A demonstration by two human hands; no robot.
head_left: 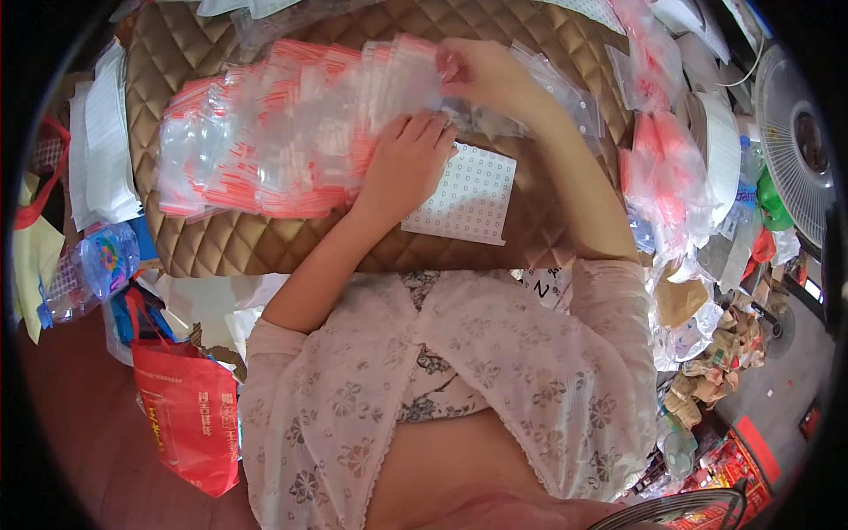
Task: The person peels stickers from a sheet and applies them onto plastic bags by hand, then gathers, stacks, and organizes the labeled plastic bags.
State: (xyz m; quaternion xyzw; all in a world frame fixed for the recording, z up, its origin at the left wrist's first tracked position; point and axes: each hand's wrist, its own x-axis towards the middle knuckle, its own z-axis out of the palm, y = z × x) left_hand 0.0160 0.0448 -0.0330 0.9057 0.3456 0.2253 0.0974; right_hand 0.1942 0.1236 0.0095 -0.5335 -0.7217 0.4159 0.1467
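A long overlapping row of clear zip bags (291, 124) with red-orange edges lies over the brown quilted surface (291, 243). My left hand (411, 159) rests palm down at the row's right end, fingers stretched forward over the bag edges. Beside it, partly under the fingers, is a white sheet (464, 196) printed with small dark marks in rows. Farther out, my right hand (481, 79) has its fingers curled together at the upper edge of a clear zip bag at the row's end; the fingertips are slightly blurred. More clear bags (565, 102) with small round dots lie right of that hand.
Bundles of red and clear bags (662, 168) sit along the right edge, near a fan (799, 141). At the left are white papers (106, 141), a plastic bottle (106, 256) and a hanging red bag (187, 406). Crumpled brown paper (715, 362) lies lower right.
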